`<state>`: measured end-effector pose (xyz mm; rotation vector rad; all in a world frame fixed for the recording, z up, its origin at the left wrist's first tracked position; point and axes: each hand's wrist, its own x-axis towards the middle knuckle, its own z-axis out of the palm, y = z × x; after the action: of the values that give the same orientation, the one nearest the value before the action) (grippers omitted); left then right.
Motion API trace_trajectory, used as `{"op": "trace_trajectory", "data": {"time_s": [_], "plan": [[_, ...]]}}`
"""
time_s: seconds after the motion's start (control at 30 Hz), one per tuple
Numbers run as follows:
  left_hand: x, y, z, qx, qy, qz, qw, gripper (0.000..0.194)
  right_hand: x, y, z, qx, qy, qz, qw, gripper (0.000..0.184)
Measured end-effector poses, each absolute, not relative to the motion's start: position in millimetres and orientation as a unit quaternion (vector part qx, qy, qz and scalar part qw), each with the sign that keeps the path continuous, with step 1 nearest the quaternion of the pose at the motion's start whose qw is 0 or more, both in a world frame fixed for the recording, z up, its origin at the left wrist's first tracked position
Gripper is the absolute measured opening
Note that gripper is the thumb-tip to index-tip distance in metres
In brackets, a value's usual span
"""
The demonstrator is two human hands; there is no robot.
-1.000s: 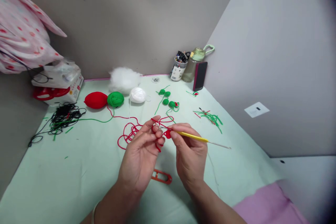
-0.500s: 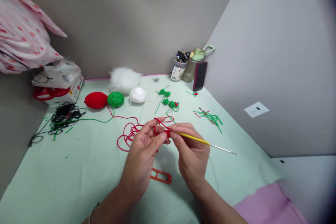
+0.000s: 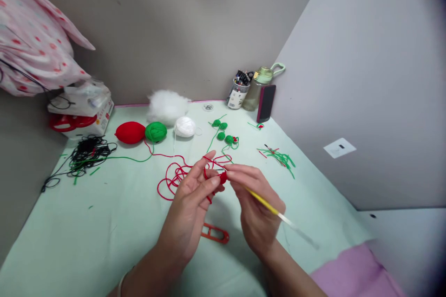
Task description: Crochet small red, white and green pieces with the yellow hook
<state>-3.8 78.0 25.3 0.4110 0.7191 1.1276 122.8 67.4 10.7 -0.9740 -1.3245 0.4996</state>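
My left hand (image 3: pixel 190 204) pinches a small red crochet piece (image 3: pixel 223 177) between thumb and fingers, with red yarn (image 3: pixel 205 172) looped over its raised index finger. My right hand (image 3: pixel 259 204) is closed round a crochet hook (image 3: pixel 263 202) with a yellow grip; its metal tip meets the yarn by the piece, and its blurred rear end points down to the right. Loose red yarn lies in tangled loops (image 3: pixel 170 185) beyond my left hand. Under my hands, an orange plastic tool with slots (image 3: pixel 216 233) rests on the table, partly hidden by my left wrist.
A red yarn ball (image 3: pixel 130 132), a green one (image 3: pixel 156 132) and a white one (image 3: pixel 185 127) sit before white stuffing (image 3: pixel 167 107). Several small green crocheted balls (image 3: pixel 221 136) and yarn scraps (image 3: pixel 280 155) lie farther right. A phone (image 3: pixel 266 103), bottle (image 3: pixel 252 94) and pen cup (image 3: pixel 238 95) stand behind.
The crochet hook has turned, its rear end swinging downward as my right hand rotated and shifted slightly right. My left hand keeps hold of the red piece. The view has shifted slightly.
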Motion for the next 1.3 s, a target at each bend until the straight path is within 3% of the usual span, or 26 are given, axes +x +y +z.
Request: {"op": "trace_trajectory", "data": {"time_s": [0.13,0.23,0.37,0.47,0.57,0.67,0.8,0.9,1.07,1.23,1.3], "plan": [[-9,82,27,0.201,0.336,0.513,0.764,0.049,131,76,15,-0.381,-0.498,0.419,0.657,0.012],[-13,84,29,0.228,0.361,0.515,0.743,0.048,133,77,19,-0.371,-0.482,0.456,0.650,0.016],[-15,82,28,0.267,0.372,0.541,0.706,0.048,135,67,23,-0.400,-0.585,0.331,0.623,0.023],[-13,79,26,0.290,0.371,0.563,0.679,0.051,137,60,21,-0.406,-0.725,0.152,0.535,0.039],[-10,79,26,0.233,0.352,0.541,0.727,0.052,136,58,12,-0.415,-0.778,0.024,0.471,0.052],[-10,82,29,0.146,0.327,0.496,0.791,0.043,135,61,8,-0.419,-0.730,0.060,0.536,0.047],[-12,84,30,0.147,0.326,0.525,0.772,0.038,133,69,15,-0.395,-0.584,0.258,0.661,0.027],[-11,81,31,0.185,0.334,0.532,0.756,0.043,133,75,22,-0.374,-0.567,0.326,0.658,0.019],[-6,77,30,0.210,0.332,0.517,0.760,0.047,131,73,21,-0.398,-0.623,0.252,0.624,0.024],[-6,79,28,0.142,0.322,0.504,0.789,0.043,133,65,13,-0.403,-0.750,0.040,0.523,0.035],[-7,80,28,0.120,0.307,0.490,0.807,0.040,134,65,12,-0.408,-0.721,0.072,0.555,0.035]]}}
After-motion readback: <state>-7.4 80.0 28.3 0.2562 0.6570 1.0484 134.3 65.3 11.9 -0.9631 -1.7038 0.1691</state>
